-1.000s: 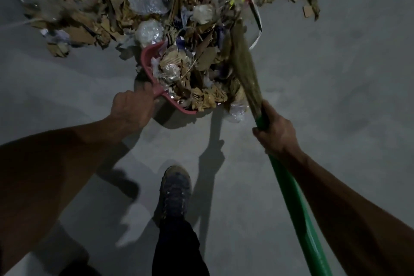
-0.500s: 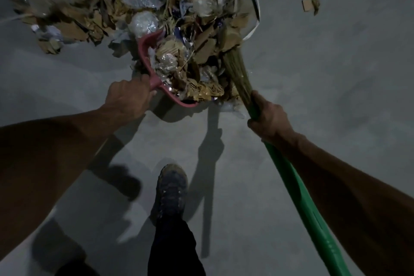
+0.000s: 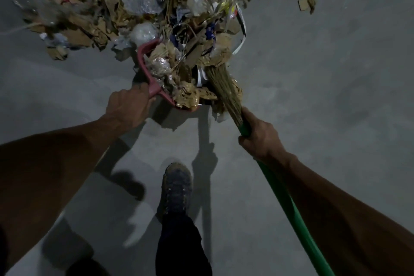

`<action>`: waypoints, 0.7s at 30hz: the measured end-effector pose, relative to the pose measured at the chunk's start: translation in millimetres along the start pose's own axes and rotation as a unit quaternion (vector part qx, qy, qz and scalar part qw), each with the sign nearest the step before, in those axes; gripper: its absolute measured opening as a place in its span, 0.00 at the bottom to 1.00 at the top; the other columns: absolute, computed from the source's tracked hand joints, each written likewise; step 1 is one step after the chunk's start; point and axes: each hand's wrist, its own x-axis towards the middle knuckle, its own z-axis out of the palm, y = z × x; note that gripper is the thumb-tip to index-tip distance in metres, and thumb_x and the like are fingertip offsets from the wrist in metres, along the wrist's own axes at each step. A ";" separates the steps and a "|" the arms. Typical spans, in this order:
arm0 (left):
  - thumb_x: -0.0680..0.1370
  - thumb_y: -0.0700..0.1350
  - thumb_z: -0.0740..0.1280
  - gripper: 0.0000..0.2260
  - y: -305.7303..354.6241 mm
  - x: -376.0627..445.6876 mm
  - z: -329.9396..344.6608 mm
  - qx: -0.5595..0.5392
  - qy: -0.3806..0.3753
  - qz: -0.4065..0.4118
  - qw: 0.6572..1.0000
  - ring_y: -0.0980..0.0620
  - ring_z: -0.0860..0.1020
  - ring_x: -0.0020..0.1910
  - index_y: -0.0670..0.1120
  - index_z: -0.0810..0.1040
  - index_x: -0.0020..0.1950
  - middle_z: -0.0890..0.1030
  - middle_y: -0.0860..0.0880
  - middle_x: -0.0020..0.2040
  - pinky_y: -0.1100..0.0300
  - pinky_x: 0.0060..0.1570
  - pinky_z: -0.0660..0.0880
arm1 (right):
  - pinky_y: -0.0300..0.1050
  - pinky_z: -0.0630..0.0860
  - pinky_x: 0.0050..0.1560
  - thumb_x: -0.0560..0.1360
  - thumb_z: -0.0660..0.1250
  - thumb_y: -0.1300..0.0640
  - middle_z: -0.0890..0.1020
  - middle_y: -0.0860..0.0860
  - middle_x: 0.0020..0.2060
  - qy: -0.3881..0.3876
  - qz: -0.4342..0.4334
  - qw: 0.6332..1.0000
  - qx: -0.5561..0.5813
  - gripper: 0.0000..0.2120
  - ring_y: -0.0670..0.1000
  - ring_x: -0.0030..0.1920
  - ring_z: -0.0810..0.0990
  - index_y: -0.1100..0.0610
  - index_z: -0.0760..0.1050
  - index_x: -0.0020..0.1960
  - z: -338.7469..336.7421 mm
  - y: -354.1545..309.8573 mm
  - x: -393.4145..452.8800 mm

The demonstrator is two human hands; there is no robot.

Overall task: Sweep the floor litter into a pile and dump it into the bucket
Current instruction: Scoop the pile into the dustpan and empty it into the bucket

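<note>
1. Pink dustpan [image 3: 145, 67] is gripped by the left hand [image 3: 127, 107] at its handle, its mouth set against the near edge of the litter pile [image 3: 143, 6].
2. Right hand [image 3: 259, 139] is wrapped round the green broom [image 3: 226, 87] handle just behind the bristles; the bristle head lies over the pan's right side, touching the load.
3. Litter: cardboard scraps, plastic film and wrappers. Part sits heaped in the pan between the two hands; the bulk lies on the floor [image 3: 313, 96] beyond both hands.
4. Bucket: not in view; its position cannot be told.
5. Shoe [image 3: 177, 188] stands behind the hands, well apart from the pile.
6. Step in hand, by judgement: loading the pan from a pile already gathered. Sweeping looks largely done; dumping not yet done.
7. Next move calls for drawing the bristles toward the pan to pack the load, then lifting the pan level, with the broom holding the load down.
8. Risk: the heap stands above the rim; light film and loose card may slide off if the pan tilts.
</note>
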 end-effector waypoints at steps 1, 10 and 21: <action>0.82 0.49 0.61 0.15 0.8 -2.0 -1.1 -0.011 0.005 0.003 1.000 0.35 0.78 0.43 0.37 0.71 0.58 0.78 0.35 0.50 0.51 0.39 0.64 | 0.49 0.81 0.40 0.74 0.65 0.64 0.79 0.56 0.54 0.003 -0.003 1.000 0.002 0.37 0.53 0.38 0.79 0.49 0.55 0.78 2.4 -4.0 -1.6; 0.82 0.51 0.58 0.15 -22.9 -66.4 -38.9 -0.055 0.024 0.005 0.998 0.39 0.78 0.39 0.41 0.70 0.61 0.78 0.39 0.48 0.54 0.37 0.67 | 0.43 0.74 0.44 0.73 0.67 0.60 0.79 0.56 0.57 0.019 0.000 1.000 0.019 0.40 0.53 0.46 0.76 0.49 0.53 0.80 22.7 -42.8 -79.2; 0.82 0.49 0.61 0.15 -51.5 -231.2 -148.6 -0.156 0.052 -0.033 0.986 0.44 0.76 0.39 0.41 0.71 0.63 0.80 0.40 0.50 0.54 0.39 0.69 | 0.44 0.72 0.45 0.74 0.67 0.59 0.79 0.58 0.57 0.071 -0.004 0.997 -0.013 0.39 0.59 0.51 0.78 0.49 0.53 0.79 4.4 -155.0 -260.9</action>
